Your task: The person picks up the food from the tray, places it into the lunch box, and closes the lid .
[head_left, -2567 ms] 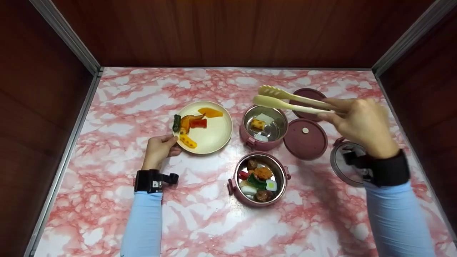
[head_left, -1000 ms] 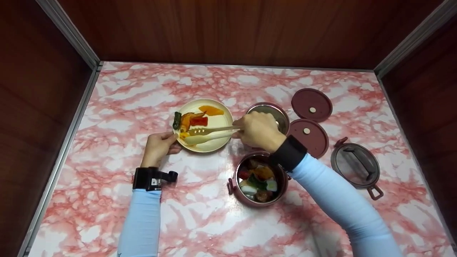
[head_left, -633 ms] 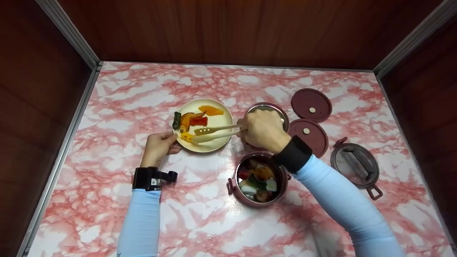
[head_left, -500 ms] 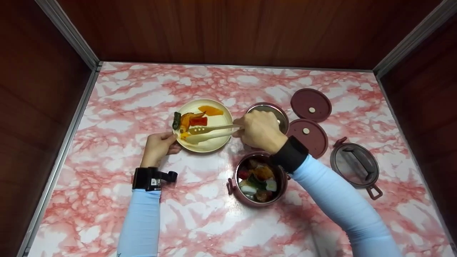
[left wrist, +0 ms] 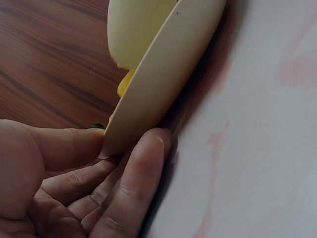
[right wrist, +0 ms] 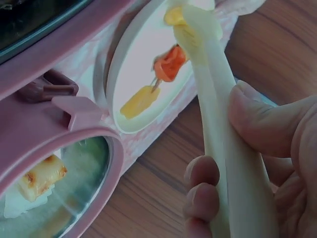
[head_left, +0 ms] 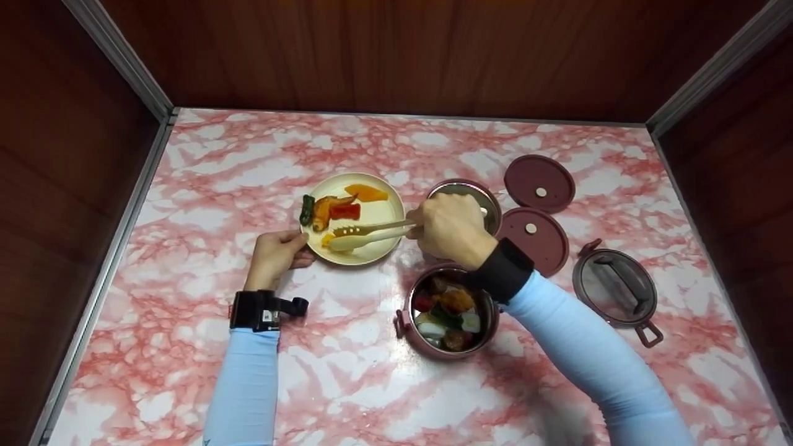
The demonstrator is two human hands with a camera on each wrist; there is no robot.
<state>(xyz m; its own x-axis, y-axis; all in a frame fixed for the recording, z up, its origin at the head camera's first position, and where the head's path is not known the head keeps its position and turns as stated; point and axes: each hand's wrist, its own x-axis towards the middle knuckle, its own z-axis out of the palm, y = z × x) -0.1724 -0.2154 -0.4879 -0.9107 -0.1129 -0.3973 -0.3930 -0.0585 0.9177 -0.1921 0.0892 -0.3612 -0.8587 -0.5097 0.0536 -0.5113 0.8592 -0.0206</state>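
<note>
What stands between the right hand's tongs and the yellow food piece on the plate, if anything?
Nothing visible: the tongs in the right hand reach the yellow food piece and partly cover it. The red food piece lies off to the side.

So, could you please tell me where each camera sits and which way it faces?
Head: worn on the head, facing forward and down at the plate, pots and lids; left hand, right hand and blue sleeves show.
Left wrist: worn there, facing the plate's rim and outer side; the left fingers show.
Right wrist: worn there, facing along the tongs toward plate and pots; the right fingers show.
Shared: plate and tongs, in both head and right wrist.
</note>
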